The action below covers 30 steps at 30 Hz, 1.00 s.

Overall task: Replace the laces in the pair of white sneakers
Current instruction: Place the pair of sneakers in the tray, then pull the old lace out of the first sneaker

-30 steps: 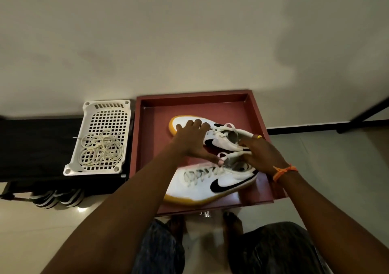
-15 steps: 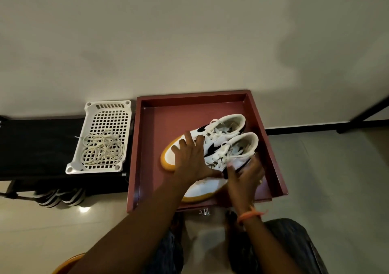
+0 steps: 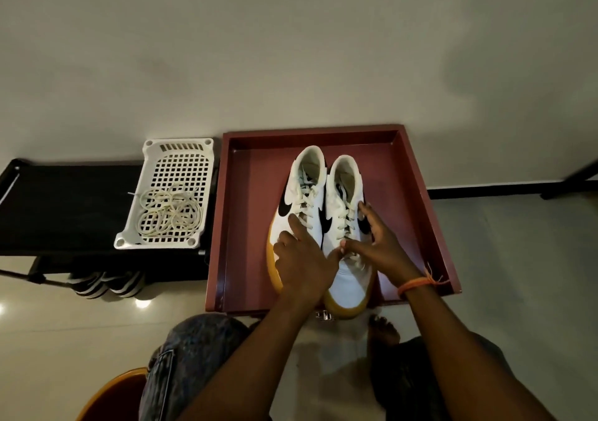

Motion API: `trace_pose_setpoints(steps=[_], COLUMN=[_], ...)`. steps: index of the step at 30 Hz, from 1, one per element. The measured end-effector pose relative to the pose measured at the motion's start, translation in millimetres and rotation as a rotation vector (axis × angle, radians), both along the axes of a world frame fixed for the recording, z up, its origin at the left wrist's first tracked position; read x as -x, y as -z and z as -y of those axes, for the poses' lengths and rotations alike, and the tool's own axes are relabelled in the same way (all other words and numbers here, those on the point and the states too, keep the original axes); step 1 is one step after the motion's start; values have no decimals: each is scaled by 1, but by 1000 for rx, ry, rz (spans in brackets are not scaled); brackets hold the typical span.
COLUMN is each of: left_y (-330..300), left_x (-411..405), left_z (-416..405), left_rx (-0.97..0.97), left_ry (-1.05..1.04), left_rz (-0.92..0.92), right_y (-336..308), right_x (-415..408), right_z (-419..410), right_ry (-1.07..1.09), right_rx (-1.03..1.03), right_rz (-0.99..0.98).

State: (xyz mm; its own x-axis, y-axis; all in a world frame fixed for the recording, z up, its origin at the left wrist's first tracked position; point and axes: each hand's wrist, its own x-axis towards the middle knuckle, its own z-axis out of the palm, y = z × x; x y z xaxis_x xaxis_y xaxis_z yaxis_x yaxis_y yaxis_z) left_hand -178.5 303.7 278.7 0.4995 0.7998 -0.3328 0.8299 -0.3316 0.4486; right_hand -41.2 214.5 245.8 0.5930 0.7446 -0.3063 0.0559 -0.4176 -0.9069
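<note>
Two white sneakers with black swooshes and gum soles stand side by side in a maroon tray [image 3: 249,226], heels away from me and toes toward me. My left hand [image 3: 304,265] lies over the forefoot of the left sneaker [image 3: 304,191], fingers wrapped over its outer side. On the right sneaker [image 3: 343,194], my right hand [image 3: 382,246] grips the middle, thumb on the laces and fingers along the outer side. Both shoes are laced. A bundle of loose cream laces [image 3: 168,213] lies in a white perforated basket [image 3: 155,155] to the left.
The basket sits on a black bench [image 3: 64,207] beside the tray, with striped shoes [image 3: 103,283] underneath. An orange seat edge [image 3: 113,394] shows at the bottom left. My knees and bare feet are just below the tray's near edge. A wall rises behind.
Both hands have turned the pair from lying angled across the tray to standing straight, toes toward me. My right hand moved from the near shoe's heel to the right shoe's laces.
</note>
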Motion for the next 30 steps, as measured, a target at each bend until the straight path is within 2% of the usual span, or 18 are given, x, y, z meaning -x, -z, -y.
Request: trace_pose_setpoints(steps=[7,8,10,12,13,15,18,19,25,27,30], left_y=[-2,-3,-7,-13,-16,-13,-1,3,12,9,6], left_x=[0,0,-4,-19,-27,-41,-45,-45,-50,-52,-52], left_z=[-28,-30,-31,-29,-28,-27,-29,-29,-40,-40,-42], left_rx=[178,134,-100,-313,-346,-271,-50,-29,-149,-178,-208], left_ry=[16,27,29,85,145,239,150,137,215,220,255], left_rz=[83,67,75,199,276,362,423,430,421,392,329], right_y=[-2,-4,-6,-5,-3,-2,0,1,8,10,7], right_x=[-6,-6,-5,-8,-11,-16,-20,-21,-12,-10,-16], right_z=[2,1,-5,-17,-22,-28,-28,-26,-21,-24,-30], right_ry=[-41,-29,25,110,136,102,40,47,218,277,492], right_rx=[25,1,-49,-98,-125,-119,-63,-76,-142,-145,-237], right_rz=[34,43,67,56,78,211,488,536,745,599,-21])
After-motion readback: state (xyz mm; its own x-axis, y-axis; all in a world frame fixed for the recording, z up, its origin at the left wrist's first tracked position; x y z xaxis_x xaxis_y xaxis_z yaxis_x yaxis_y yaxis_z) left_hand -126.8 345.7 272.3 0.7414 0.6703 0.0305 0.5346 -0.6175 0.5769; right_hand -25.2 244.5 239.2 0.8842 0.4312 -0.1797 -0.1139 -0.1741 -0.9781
